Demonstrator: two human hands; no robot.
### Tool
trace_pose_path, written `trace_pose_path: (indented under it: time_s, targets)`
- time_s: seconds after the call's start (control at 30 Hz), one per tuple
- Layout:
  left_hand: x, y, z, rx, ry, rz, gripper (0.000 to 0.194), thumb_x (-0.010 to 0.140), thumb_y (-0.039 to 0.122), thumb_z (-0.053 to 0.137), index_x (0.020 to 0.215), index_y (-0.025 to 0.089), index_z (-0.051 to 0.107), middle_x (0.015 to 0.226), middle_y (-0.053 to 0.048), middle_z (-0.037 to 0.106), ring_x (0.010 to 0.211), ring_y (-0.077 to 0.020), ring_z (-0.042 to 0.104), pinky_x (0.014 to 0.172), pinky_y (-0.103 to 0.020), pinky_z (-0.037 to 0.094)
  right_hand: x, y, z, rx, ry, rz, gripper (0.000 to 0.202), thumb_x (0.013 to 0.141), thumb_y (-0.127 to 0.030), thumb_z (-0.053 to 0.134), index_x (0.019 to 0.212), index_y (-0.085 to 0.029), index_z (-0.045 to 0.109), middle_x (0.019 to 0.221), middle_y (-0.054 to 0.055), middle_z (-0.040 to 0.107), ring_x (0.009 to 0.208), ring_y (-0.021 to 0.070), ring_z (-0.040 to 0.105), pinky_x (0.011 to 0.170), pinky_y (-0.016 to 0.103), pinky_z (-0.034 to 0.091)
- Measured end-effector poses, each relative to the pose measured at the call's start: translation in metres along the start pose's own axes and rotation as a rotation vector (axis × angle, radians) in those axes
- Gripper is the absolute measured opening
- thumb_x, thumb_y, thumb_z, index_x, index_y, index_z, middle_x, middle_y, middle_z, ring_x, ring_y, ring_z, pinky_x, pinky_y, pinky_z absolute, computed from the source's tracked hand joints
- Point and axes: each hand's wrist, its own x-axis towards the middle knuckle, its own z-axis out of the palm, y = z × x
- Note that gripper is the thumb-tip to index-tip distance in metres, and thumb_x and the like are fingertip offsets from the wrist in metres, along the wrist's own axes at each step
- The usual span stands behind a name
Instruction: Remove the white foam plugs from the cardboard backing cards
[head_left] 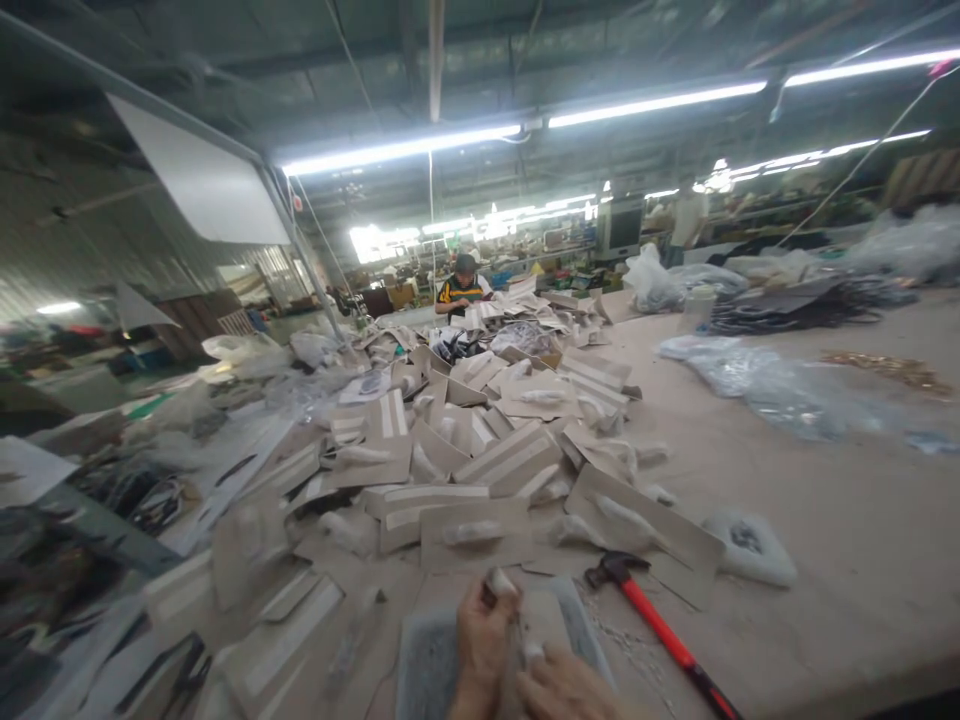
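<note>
My left hand [484, 630] is closed, its fingers curled round a small white rolled piece [499, 580] that sticks out at the top. Low in the view, my right hand [566, 688] is slightly blurred, with its fingers pinched at the lower part of a beige card [545, 618]. Another bit of white shows by those fingertips. Both hands are over a shallow grey tray [426, 655]. Just beyond them lies a big heap of beige cards [472, 530], many bearing white strips or white wrapped bundles. A claw hammer [660, 625] with a red handle rests to the right.
A clear plastic bag of small parts [750, 548] sits right of the hammer. Farther right are plastic sheeting [780, 395], brass-coloured pieces [889, 370] and stacked dark sheets [795, 305]. A person [461, 288] works behind the heap. Plastic bags and dark straps crowd the left.
</note>
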Motion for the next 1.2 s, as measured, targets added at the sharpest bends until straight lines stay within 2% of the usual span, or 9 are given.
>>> trace_pose_path:
  time_s: [0.13, 0.23, 0.3, 0.37, 0.47, 0.63, 0.87, 1.03, 1.2]
  targets:
    - [0.002, 0.066, -0.019, -0.073, 0.167, 0.151, 0.040, 0.066, 0.048, 0.082, 0.088, 0.017, 0.069, 0.082, -0.006, 0.075, 0.078, -0.0197, 0.071, 0.077, -0.030, 0.056, 0.002, 0.000, -0.066, -0.121, -0.098, 0.115, 0.032, 0.088, -0.016, 0.049, 0.117, -0.016, 0.061, 0.119, 0.017, 0.068, 0.105, 0.0305, 0.064, 0.096, 0.047, 0.046]
    - [-0.002, 0.117, -0.036, 0.015, 0.160, 0.396, 0.034, 0.073, 0.038, 0.082, 0.096, 0.016, 0.071, 0.094, -0.006, 0.076, 0.088, -0.0186, 0.071, 0.086, -0.029, 0.056, 0.021, 0.005, -0.109, 0.051, -0.496, 0.470, 0.022, 0.089, -0.013, 0.049, 0.106, -0.014, 0.062, 0.092, 0.016, 0.070, 0.084, 0.0289, 0.068, 0.075, 0.040, 0.048]
    - [-0.005, 0.130, -0.041, 0.035, 0.126, 0.445, 0.032, 0.074, 0.036, 0.082, 0.097, 0.016, 0.070, 0.096, -0.006, 0.076, 0.090, -0.0189, 0.071, 0.088, -0.030, 0.056, 0.034, 0.007, -0.119, 0.159, -0.617, 0.685, 0.020, 0.095, -0.025, 0.048, 0.107, -0.014, 0.061, 0.087, 0.015, 0.070, 0.080, 0.0297, 0.069, 0.068, 0.037, 0.046]
    - [-0.012, 0.122, -0.038, 0.061, 0.071, 0.400, 0.030, 0.076, 0.035, 0.081, 0.097, 0.016, 0.070, 0.094, -0.006, 0.076, 0.088, -0.0183, 0.071, 0.084, -0.029, 0.057, 0.041, 0.005, -0.117, 0.235, -0.635, 0.861, 0.028, 0.098, -0.035, 0.048, 0.114, -0.015, 0.058, 0.088, 0.014, 0.071, 0.082, 0.0308, 0.070, 0.067, 0.036, 0.045]
    - [-0.024, 0.085, -0.026, 0.094, -0.018, 0.255, 0.028, 0.075, 0.034, 0.080, 0.094, 0.015, 0.070, 0.090, -0.005, 0.076, 0.081, -0.0166, 0.070, 0.076, -0.026, 0.056, 0.038, -0.005, -0.101, 0.326, -0.570, 1.015, 0.029, 0.100, -0.039, 0.046, 0.117, -0.018, 0.058, 0.094, 0.011, 0.074, 0.087, 0.0279, 0.070, 0.069, 0.033, 0.043]
    - [-0.021, 0.035, -0.008, 0.066, -0.121, 0.129, 0.027, 0.076, 0.035, 0.078, 0.093, 0.016, 0.069, 0.093, -0.007, 0.075, 0.083, -0.0168, 0.069, 0.076, -0.026, 0.054, 0.038, -0.011, -0.080, 0.342, -0.428, 1.039, 0.028, 0.105, -0.036, 0.039, 0.105, -0.018, 0.061, 0.105, 0.009, 0.072, 0.090, 0.0230, 0.069, 0.068, 0.030, 0.039]
    - [-0.005, 0.033, 0.004, 0.035, -0.127, 0.131, 0.031, 0.075, 0.038, 0.077, 0.095, 0.017, 0.067, 0.093, -0.006, 0.075, 0.087, -0.0180, 0.069, 0.083, -0.029, 0.054, 0.045, -0.001, -0.071, 0.331, -0.343, 1.006, 0.036, 0.105, -0.036, 0.034, 0.111, -0.016, 0.063, 0.105, 0.012, 0.070, 0.091, 0.0241, 0.067, 0.070, 0.031, 0.038]
    - [-0.004, 0.021, 0.006, 0.046, -0.137, 0.091, 0.028, 0.075, 0.037, 0.076, 0.094, 0.017, 0.068, 0.095, -0.006, 0.075, 0.089, -0.0184, 0.069, 0.085, -0.029, 0.053, 0.039, 0.006, -0.056, 0.483, -0.424, 1.170, 0.034, 0.105, -0.033, 0.036, 0.102, -0.017, 0.066, 0.090, 0.009, 0.073, 0.085, 0.0220, 0.068, 0.069, 0.030, 0.036]
    - [-0.002, 0.003, 0.004, 0.058, -0.174, 0.043, 0.031, 0.077, 0.040, 0.076, 0.097, 0.017, 0.069, 0.097, -0.007, 0.074, 0.089, -0.0188, 0.068, 0.085, -0.029, 0.053, 0.035, 0.010, -0.057, 0.555, -0.485, 1.170, 0.039, 0.105, -0.037, 0.033, 0.101, -0.017, 0.066, 0.093, 0.010, 0.073, 0.087, 0.0219, 0.068, 0.071, 0.030, 0.036]
